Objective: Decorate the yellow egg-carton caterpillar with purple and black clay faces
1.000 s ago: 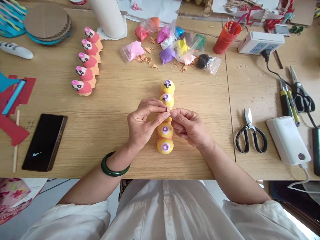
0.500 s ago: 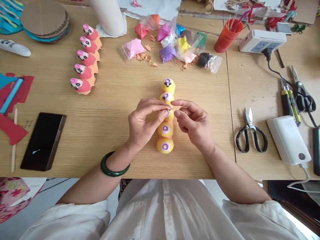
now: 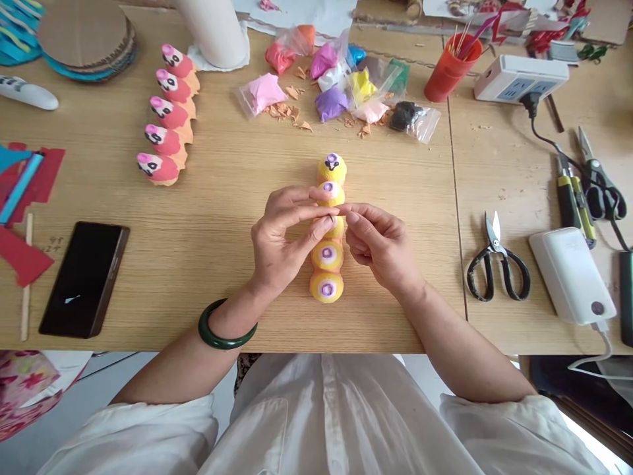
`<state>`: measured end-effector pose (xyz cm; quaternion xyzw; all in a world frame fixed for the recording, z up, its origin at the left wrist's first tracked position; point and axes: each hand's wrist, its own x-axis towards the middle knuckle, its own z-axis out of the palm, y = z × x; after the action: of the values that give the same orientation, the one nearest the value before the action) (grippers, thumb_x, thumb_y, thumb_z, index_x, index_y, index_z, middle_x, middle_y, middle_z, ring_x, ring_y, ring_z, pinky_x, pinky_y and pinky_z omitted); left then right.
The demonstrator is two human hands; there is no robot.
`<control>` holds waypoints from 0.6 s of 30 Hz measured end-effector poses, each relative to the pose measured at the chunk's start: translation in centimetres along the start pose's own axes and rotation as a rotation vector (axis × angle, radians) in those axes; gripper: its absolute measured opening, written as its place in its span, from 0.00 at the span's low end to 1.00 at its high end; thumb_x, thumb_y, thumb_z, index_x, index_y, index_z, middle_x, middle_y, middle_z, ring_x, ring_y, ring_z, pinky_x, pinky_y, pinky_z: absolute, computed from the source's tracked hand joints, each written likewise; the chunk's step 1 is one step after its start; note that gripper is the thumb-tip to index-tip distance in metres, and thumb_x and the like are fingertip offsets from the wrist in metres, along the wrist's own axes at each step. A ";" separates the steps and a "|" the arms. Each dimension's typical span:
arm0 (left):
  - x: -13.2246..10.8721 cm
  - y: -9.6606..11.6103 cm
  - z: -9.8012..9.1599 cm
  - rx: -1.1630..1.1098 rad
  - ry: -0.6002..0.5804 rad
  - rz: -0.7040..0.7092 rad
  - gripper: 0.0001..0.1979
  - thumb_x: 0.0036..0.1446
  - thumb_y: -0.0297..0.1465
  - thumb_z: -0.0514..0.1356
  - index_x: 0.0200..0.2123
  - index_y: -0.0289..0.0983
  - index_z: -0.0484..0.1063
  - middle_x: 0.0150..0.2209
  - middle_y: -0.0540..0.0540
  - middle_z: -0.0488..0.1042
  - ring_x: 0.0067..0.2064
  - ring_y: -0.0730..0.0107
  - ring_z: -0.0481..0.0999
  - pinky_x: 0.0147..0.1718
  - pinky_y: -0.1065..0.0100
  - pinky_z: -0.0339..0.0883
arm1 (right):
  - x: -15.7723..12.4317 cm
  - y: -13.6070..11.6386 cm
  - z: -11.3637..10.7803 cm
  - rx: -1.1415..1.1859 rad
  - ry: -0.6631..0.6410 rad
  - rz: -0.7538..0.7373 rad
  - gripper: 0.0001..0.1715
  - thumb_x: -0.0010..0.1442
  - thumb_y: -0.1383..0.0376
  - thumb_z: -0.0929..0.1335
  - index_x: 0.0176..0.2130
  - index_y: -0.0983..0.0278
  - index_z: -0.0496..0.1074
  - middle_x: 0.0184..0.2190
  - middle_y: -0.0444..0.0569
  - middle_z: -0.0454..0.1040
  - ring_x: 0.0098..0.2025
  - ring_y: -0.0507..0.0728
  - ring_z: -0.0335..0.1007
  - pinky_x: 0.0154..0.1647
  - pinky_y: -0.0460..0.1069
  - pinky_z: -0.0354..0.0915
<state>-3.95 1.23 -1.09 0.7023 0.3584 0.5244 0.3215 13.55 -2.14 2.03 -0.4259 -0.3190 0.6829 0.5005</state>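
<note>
Between the thumb and index finger of my left hand is a small piece of black clay, mostly covered by the fingertips. My right hand has its fingers curled, with the index fingertip meeting the left fingertips and the thumb close below. Whether it pinches anything I cannot make out. Under both hands lies an upright row of yellow clay-covered domes with white patches and purple rings. The top dome has black features; my fingers partly hide the middle ones.
A row of pink-red domes with faces stands at left. Bags of coloured clay, including black clay, lie ahead. Scissors, a power bank and a power strip are right; a phone is left.
My right hand has moved slightly left, its index fingertip now touching the left fingertips. My left hand has shifted a little, still pinching the black piece.
</note>
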 end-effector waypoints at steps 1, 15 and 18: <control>0.0 0.0 0.0 -0.006 -0.011 0.023 0.07 0.69 0.35 0.68 0.48 0.52 0.85 0.54 0.49 0.82 0.60 0.61 0.79 0.58 0.54 0.79 | 0.0 -0.1 0.0 0.033 -0.045 0.047 0.23 0.59 0.48 0.79 0.40 0.62 0.78 0.20 0.33 0.49 0.21 0.46 0.38 0.20 0.46 0.36; 0.3 0.3 -0.1 -0.006 -0.094 0.061 0.09 0.71 0.39 0.65 0.51 0.52 0.85 0.58 0.48 0.82 0.62 0.61 0.79 0.65 0.54 0.75 | 0.2 -0.2 -0.2 0.124 -0.137 0.125 0.24 0.55 0.50 0.82 0.36 0.63 0.74 0.18 0.30 0.50 0.20 0.44 0.38 0.19 0.43 0.35; 0.3 0.4 0.0 -0.007 -0.093 0.029 0.09 0.71 0.41 0.65 0.49 0.50 0.85 0.55 0.47 0.82 0.61 0.60 0.79 0.65 0.52 0.75 | 0.2 -0.2 -0.2 0.106 -0.130 0.133 0.25 0.54 0.49 0.82 0.36 0.63 0.74 0.18 0.30 0.49 0.20 0.44 0.38 0.19 0.44 0.36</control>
<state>-3.84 1.25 -0.64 0.7298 0.3310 0.4971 0.3328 13.80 -1.87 2.10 -0.3739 -0.2850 0.7568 0.4541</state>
